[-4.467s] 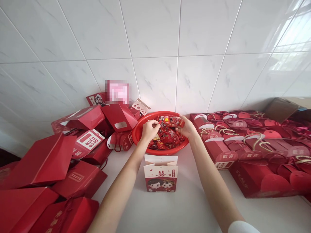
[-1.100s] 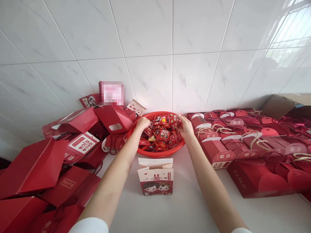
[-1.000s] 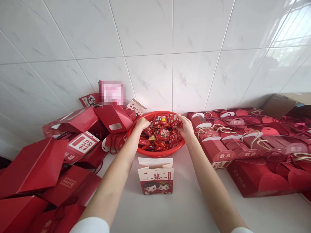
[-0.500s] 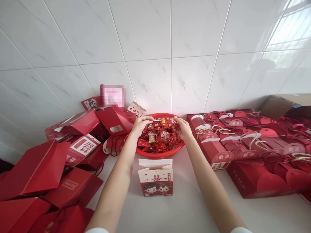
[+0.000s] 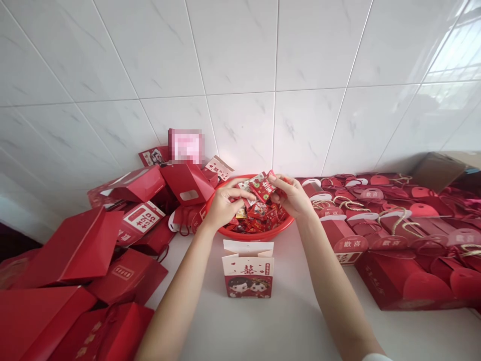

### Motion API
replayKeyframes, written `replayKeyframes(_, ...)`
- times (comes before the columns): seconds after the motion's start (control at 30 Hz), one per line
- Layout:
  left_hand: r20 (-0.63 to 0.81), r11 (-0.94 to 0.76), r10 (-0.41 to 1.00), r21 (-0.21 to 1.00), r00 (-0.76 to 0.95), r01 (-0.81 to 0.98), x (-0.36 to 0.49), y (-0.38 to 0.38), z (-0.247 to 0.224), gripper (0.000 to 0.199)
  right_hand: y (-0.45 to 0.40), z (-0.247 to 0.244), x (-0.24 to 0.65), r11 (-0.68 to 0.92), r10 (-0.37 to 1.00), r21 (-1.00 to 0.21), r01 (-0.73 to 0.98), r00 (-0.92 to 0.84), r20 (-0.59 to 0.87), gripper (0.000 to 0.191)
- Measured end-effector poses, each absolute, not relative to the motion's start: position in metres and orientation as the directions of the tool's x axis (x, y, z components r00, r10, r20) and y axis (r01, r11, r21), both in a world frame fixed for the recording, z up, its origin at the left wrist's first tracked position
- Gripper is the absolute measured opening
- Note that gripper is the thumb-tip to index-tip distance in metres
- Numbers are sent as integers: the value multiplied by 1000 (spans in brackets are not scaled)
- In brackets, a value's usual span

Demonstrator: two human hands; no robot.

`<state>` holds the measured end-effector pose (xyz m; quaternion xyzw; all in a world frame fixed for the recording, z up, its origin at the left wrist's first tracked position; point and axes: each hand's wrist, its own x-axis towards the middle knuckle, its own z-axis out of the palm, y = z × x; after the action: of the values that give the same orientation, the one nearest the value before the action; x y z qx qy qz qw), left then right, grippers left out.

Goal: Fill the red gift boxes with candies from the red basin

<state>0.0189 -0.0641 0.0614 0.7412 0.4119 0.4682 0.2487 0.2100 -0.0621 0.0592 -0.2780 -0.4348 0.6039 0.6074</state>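
Right hand [image 5: 296, 198]: thumb and fingers pinching red packet [image 5: 262, 187]. Left hand [image 5: 224, 204]: fingers narrow at edge of pale packet [image 5: 244, 186], overlapping the red one; can't tell if gripped. Both packets over basket [image 5: 259, 235]. Reads as picking out packets; next move likely calls for separating the overlap, pinch kept firm. From basket: box [image 5: 248, 271] at 6, flaps up, inside mostly hidden. Right palm contents unclear. Pink card [image 5: 187, 146] at 10, pixelated.
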Motion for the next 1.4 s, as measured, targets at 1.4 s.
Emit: replayKeyframes(1.4,-569,-337,785,-59,245,940,51,5,13,37,-67,58,229,351,933,-930,105,40,357,37)
